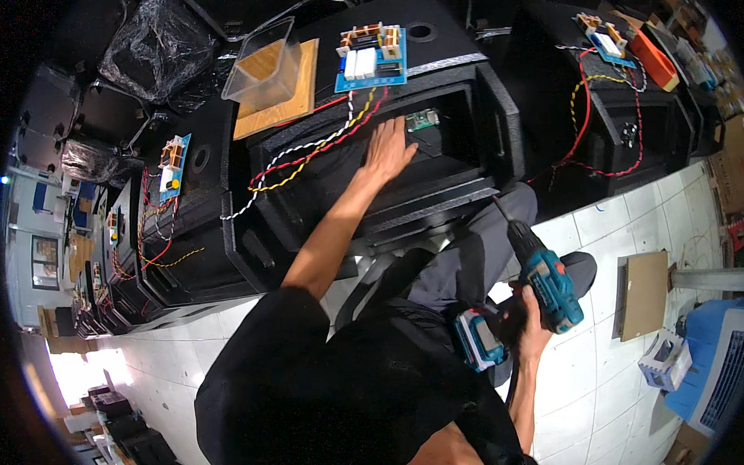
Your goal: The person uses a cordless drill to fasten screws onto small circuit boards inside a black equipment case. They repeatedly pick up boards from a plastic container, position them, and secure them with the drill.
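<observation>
My left hand reaches into a black box-shaped cabinet, its fingers stretched out and the thumb apart. Just beyond the fingertips, inside the cabinet, is a small green circuit board; whether they touch it cannot be made out. My right hand is wrapped round the grip of a teal and black cordless drill. The drill's long bit points up and left toward the cabinet's front edge. On the cabinet's top sits a blue circuit board with copper coils and white blocks, trailing twisted red, yellow and white wires.
A clear plastic tub rests on a wooden board beside the blue board. Similar black cabinets with wired boards stand to both sides. On the tiled floor at right are a brown panel and a blue-and-white appliance.
</observation>
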Available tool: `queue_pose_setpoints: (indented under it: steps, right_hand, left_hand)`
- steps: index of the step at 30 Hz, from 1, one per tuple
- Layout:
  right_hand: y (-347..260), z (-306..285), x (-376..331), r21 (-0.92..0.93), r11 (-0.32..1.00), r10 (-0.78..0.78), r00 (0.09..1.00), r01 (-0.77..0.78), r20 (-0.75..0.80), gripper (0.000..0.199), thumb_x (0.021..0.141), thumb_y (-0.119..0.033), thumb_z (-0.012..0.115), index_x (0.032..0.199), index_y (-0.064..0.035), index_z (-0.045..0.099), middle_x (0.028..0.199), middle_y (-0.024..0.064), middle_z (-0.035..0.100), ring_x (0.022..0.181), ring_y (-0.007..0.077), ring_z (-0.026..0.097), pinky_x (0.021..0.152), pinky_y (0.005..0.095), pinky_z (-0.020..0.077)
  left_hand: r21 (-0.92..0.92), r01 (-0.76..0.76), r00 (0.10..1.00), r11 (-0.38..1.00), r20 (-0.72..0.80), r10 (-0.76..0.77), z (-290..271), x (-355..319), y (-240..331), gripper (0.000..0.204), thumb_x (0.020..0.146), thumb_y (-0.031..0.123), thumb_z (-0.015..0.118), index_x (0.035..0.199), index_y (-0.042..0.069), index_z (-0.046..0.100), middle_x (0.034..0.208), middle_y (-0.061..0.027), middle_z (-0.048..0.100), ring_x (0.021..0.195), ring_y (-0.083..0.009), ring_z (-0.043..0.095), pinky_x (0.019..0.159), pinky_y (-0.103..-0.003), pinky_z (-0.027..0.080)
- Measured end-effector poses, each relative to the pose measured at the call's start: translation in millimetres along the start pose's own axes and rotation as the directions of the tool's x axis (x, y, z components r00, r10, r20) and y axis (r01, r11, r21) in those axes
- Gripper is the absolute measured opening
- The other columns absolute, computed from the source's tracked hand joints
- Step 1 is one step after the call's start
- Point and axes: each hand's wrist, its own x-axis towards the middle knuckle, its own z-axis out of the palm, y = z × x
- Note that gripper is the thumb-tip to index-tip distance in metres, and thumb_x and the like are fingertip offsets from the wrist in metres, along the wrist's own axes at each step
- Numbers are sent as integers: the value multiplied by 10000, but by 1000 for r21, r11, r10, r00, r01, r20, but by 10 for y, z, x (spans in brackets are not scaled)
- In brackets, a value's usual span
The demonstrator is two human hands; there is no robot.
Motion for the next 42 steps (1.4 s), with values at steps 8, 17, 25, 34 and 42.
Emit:
queue_pose_setpoints:
  steps: [8,17,25,34,42]
  right_hand:
    - [222,-692,-36,295,955,36,984,16,-172,290,931,-212,598,969,73,635,643,80,562,482,155,515,465,277,443]
    - [627,-1301,466,504,845,261,960,-178,-99,309,933,-270,591,1109,-27,520,869,129,654,473,147,526,401,291,469]
    - [670,-1691,830,533,795,365,930,-289,-41,323,912,-276,611,1105,-44,497,841,136,654,456,169,529,388,300,468]
    - [751,-2096,1134,467,794,459,888,-389,-41,331,893,-412,613,1000,-98,599,792,46,648,504,106,481,417,240,404]
    - [907,-1924,1230,343,893,331,942,-292,-58,369,887,-463,599,999,-112,594,797,22,639,513,89,485,393,217,413]
  left_hand:
    - [283,7,1000,959,-30,2,464,296,95,370,769,194,754,1003,-49,601,903,-229,630,899,-409,617,792,-481,495]
    - [186,-11,999,982,-27,17,590,319,-228,156,875,38,524,972,-67,587,826,-195,636,753,-296,668,619,-414,503]
    - [352,147,989,924,-52,-138,595,277,70,321,808,38,663,1108,-33,571,977,-243,587,946,-417,554,827,-492,437]
    - [263,117,984,958,-162,-76,321,319,-57,145,838,94,535,847,17,658,785,-219,650,760,-390,640,693,-486,490]
    - [187,123,992,975,14,-128,-622,-269,-86,278,827,132,617,1065,-6,653,985,-254,659,937,-403,635,843,-445,514]
